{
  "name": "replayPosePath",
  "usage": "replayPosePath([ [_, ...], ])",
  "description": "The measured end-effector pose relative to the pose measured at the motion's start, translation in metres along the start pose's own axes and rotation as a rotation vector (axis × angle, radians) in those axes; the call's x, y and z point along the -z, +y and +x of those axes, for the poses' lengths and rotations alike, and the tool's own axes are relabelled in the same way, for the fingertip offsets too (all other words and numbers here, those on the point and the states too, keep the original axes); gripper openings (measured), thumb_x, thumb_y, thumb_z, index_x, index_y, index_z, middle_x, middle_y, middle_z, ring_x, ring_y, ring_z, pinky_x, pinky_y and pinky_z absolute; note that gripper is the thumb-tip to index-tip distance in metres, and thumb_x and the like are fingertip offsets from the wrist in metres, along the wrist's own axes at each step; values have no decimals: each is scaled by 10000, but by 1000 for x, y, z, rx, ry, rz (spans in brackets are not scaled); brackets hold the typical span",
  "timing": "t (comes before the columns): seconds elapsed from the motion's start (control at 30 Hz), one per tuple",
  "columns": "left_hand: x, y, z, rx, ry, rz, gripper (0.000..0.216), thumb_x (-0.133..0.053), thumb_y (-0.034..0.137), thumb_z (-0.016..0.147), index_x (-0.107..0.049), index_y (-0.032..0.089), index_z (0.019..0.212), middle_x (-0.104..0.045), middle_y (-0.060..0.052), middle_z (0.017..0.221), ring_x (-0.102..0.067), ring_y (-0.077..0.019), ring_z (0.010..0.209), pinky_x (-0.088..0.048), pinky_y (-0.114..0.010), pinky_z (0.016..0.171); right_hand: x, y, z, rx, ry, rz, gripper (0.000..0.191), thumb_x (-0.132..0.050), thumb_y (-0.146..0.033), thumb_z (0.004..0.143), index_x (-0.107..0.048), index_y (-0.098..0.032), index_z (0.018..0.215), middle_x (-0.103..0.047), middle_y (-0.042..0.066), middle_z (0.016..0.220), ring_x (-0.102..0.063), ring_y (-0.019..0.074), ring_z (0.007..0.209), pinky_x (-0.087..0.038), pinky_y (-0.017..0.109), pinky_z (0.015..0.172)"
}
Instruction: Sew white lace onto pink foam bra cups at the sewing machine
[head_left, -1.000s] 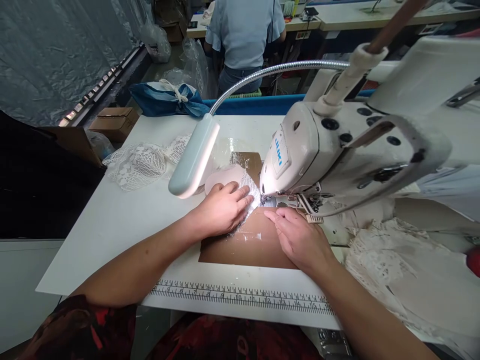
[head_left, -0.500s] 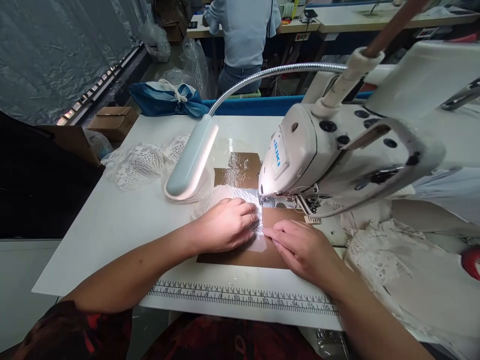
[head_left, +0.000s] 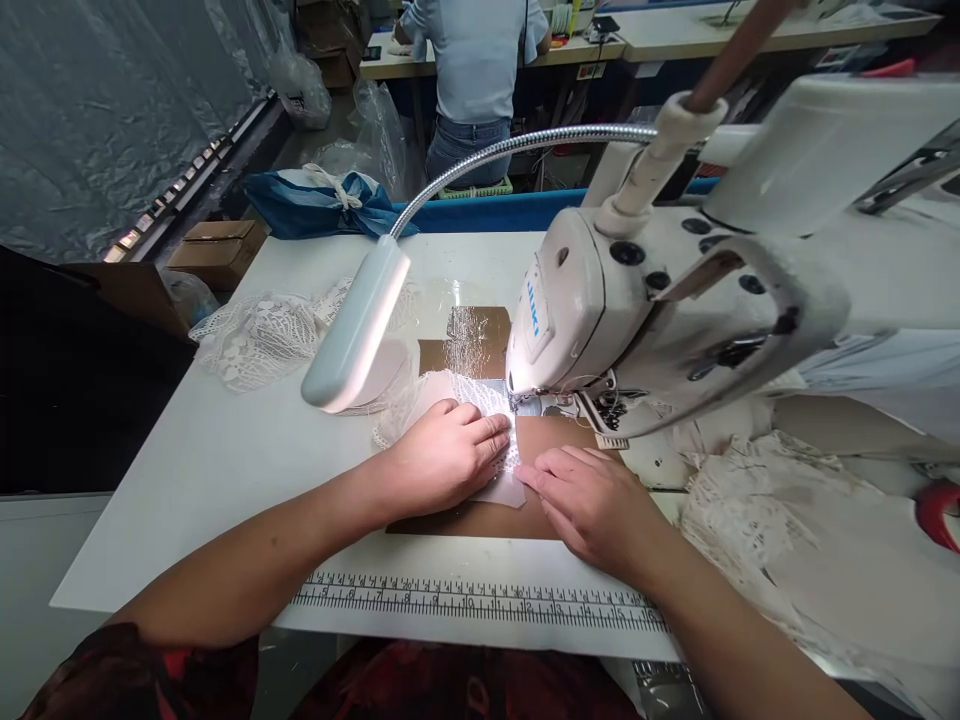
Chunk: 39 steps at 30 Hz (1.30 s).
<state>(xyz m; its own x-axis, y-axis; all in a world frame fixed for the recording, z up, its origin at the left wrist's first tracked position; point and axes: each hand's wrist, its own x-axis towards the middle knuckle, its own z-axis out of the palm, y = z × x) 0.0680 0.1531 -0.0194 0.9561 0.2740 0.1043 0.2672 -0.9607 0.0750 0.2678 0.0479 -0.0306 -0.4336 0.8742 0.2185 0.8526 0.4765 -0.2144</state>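
Note:
White lace fabric [head_left: 480, 392] lies under the needle end of a white sewing machine [head_left: 574, 310], on a brown plate [head_left: 555, 436]. My left hand [head_left: 450, 452] rests flat on the lace just left of the needle, fingers stretched out and pressing down. To the right, my right hand [head_left: 592, 500] has its fingers drawn together, with the index fingertip and thumb at the lace's near right edge. The thumb's grip is partly hidden. Sheer pale cloth [head_left: 504, 490] shows between the two hands.
A lamp [head_left: 358, 325] on a bent metal neck hangs left of the machine. More lace [head_left: 262, 335] lies at the table's left, and a lace pile [head_left: 750, 510] at the right. A printed ruler [head_left: 480, 603] runs along the front edge. Ahead, a person [head_left: 480, 70] sits.
The whole view has shifted slightly, so the machine and lamp appear farther left. Both hands stay at the lace in nearly the same places relative to the needle.

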Motion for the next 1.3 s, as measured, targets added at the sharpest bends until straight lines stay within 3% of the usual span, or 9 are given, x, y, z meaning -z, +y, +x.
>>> replayPosePath([
  [0.4, 2, -4, 4, 32, -28, -50, 397, -402, 295, 970, -542, 106, 1289, -517, -100, 1370, -495, -251, 963, -435, -385, 820, -4, 0, 2, -40, 26, -52, 277, -470, -110, 858, -661, -162, 1051, -627, 39, 795, -498, 167, 711, -339, 295, 641],
  [0.67, 2, -10, 2, -29, -22, -30, 332, -407, 181, 949, -559, 133, 1241, -551, -93, 1327, -516, -232, 990, -394, -388, 850, -8, -2, 5, -101, 71, -152, 326, -415, -102, 887, -671, -159, 1080, -641, 37, 762, -524, 157, 665, -347, 288, 622],
  [1.1, -8, -23, 4, 58, 48, 21, 378, -483, 129, 886, -564, 119, 1255, -556, -100, 1324, -486, -274, 1114, -390, -407, 935, -8, -7, 22, -282, -63, -314, 483, -471, -87, 806, -618, -225, 1245, -696, 61, 874, -593, 205, 767, -347, 296, 540],
  [1.3, -12, -29, 5, 108, 91, -5, 372, -460, 146, 896, -562, 125, 1253, -563, -135, 1296, -496, -288, 1120, -403, -430, 929, -9, -6, 22, -306, -101, -257, 486, -469, -93, 816, -610, -242, 1257, -687, 54, 872, -616, 220, 772, -386, 300, 551],
])
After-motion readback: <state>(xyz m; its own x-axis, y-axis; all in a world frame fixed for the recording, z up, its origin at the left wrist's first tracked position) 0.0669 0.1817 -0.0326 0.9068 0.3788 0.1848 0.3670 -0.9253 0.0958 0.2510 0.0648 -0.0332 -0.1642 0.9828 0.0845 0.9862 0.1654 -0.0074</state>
